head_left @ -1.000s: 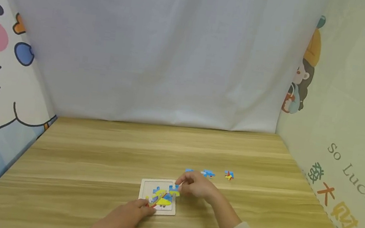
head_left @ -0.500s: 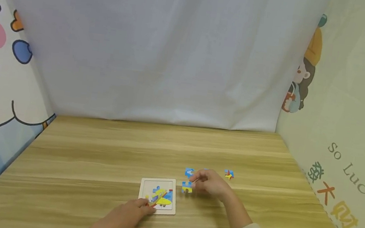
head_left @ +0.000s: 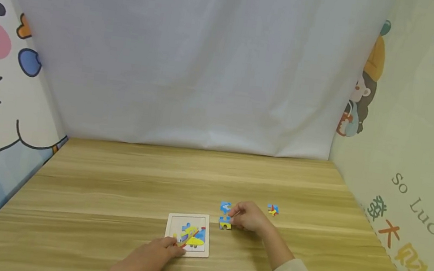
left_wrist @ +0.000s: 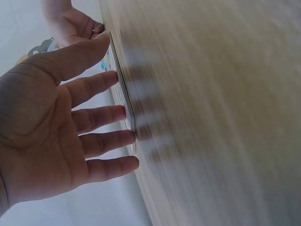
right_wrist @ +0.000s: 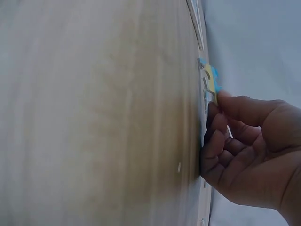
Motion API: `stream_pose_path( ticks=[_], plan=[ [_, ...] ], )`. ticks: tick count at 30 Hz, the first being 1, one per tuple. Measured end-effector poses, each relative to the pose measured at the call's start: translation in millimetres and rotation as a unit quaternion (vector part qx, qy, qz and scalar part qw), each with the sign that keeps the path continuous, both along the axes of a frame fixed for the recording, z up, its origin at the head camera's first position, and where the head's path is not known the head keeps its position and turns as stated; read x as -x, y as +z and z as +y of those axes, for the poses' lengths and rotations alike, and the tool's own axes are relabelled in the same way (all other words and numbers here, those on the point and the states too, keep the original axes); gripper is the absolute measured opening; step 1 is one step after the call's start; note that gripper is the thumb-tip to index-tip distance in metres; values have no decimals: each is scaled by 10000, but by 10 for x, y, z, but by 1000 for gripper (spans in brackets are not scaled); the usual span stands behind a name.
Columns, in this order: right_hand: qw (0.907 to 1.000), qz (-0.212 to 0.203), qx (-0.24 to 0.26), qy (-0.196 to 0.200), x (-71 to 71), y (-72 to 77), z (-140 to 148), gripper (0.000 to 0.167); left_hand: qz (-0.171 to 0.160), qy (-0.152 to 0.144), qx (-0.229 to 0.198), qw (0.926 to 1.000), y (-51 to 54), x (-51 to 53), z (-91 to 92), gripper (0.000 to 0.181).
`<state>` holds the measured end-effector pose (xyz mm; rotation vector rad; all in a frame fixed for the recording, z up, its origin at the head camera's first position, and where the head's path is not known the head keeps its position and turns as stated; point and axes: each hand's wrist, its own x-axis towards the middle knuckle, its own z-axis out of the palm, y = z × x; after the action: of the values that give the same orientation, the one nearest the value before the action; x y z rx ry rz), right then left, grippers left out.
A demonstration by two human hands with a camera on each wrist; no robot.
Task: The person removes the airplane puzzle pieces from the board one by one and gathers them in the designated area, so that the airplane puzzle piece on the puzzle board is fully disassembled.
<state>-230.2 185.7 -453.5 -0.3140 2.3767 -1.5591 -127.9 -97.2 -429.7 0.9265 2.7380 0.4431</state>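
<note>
While the right hand point(head_left: 248, 217) pinches a blue-and-yellow puzzle piece point(head_left: 225, 223) between its fingers, lower centre of the frame, left hand point(head_left: 153, 258), fingers spread apart, touching the puzzle board point(head_left: 200, 222) lower left of that piece, red-tipped piece point(head_left: 273, 210) farther right, wooden desk point(head_left: 113, 181) beneath.

One puzzle piece point(head_left: 224, 223) is coloured blue and yellow — the puzzle tray point(head_left: 208, 239) is bordered in cream, the table point(head_left: 125, 187) streaked brown.

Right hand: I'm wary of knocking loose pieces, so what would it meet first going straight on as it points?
Probably the blue-and-white jigsaw piece just ahead, though depth is unclear and the right hand might pass above it.
</note>
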Motion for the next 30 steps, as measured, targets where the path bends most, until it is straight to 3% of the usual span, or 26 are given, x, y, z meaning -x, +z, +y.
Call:
stream_pose_path(
  ticks=[9,22,30],
  plan=[
    [9987,-83,-453,-208,-19,33,-66,6,112,-11,-75,9999,-56,-14,-10,56],
    [9961,-40,-769,-436,-57,55,-100,8,117,-21,-117,9999,-56,-28,-25,57],
    [9955,125,-880,-320,-82,71,-75,7,282,-91,-60,9995,-65,-9,-17,55]
  ],
)
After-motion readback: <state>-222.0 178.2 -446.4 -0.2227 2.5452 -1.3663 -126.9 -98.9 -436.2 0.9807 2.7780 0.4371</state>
